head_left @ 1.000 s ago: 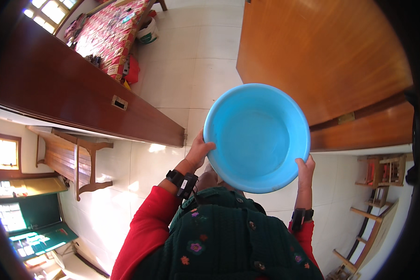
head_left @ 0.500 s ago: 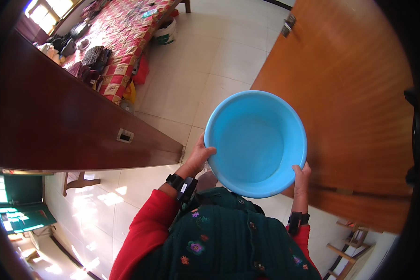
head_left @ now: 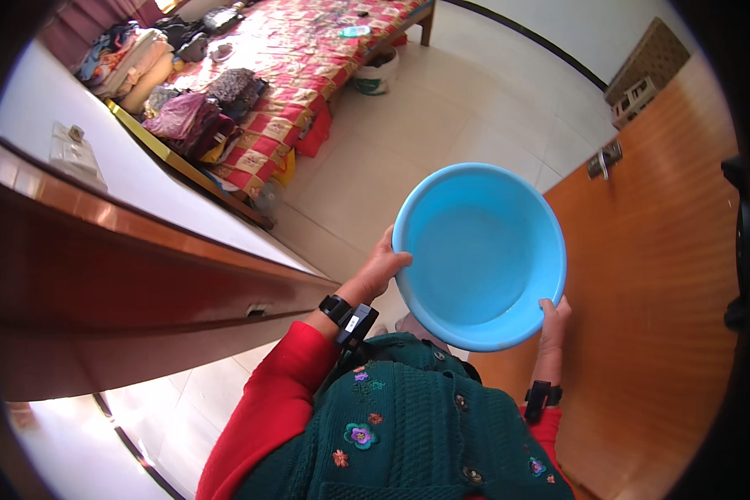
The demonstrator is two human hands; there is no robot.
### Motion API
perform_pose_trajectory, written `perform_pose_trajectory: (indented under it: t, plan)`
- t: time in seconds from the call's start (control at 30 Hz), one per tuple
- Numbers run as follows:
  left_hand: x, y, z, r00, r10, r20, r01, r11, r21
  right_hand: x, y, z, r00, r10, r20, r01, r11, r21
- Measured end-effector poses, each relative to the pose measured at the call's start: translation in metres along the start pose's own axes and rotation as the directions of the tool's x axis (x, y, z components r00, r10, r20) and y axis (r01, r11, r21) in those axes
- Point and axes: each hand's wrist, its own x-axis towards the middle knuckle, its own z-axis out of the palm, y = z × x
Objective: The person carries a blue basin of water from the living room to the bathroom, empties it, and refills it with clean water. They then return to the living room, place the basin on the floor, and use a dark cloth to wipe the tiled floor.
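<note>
A round light-blue plastic basin [head_left: 479,254] is held level in front of my body, and nothing shows inside it. My left hand [head_left: 385,265] grips its left rim, the thumb over the edge and the fingers hidden underneath. At the lower right of the rim, my right hand [head_left: 555,315] has hold the same way, thumb on top. Each wrist wears a black strap with a small device.
An open wooden door [head_left: 642,292] with a metal handle [head_left: 604,160] stands close on my right. To the left is a dark red door frame [head_left: 142,308]. Beyond lies a bed [head_left: 300,83] with a red patterned cover and clothes; a white bucket [head_left: 377,73] stands beside it.
I have moved forward through the doorway, still holding the basin in both hands. More of the bed, the white wall on the left and the far corner now shows.
</note>
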Motion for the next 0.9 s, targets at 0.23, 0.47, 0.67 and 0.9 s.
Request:
perform_pose_trajectory:
  t: [0.23,0.47,0.67,0.9]
  plan:
    - [0.075,0.042,-0.003,0.989,0.075,-0.131,-0.074,0.997,0.007,0.119,-0.033,0.050,0.991,-0.063,0.119,0.059,0.998,0.037]
    - [0.155,0.071,-0.012,0.977,0.068,-0.200,-0.084,0.994,-0.069,0.213,-0.071,0.096,0.978,-0.064,0.198,0.069,0.998,-0.016]
    - [0.255,0.104,-0.034,0.989,0.044,-0.144,-0.050,0.998,-0.034,0.282,-0.078,0.147,0.985,-0.054,0.165,0.049,0.998,0.032]
    - [0.385,0.157,-0.042,1.000,-0.003,-0.016,0.003,1.000,0.028,0.342,-0.103,0.189,1.000,-0.024,-0.009,0.026,0.982,0.189]
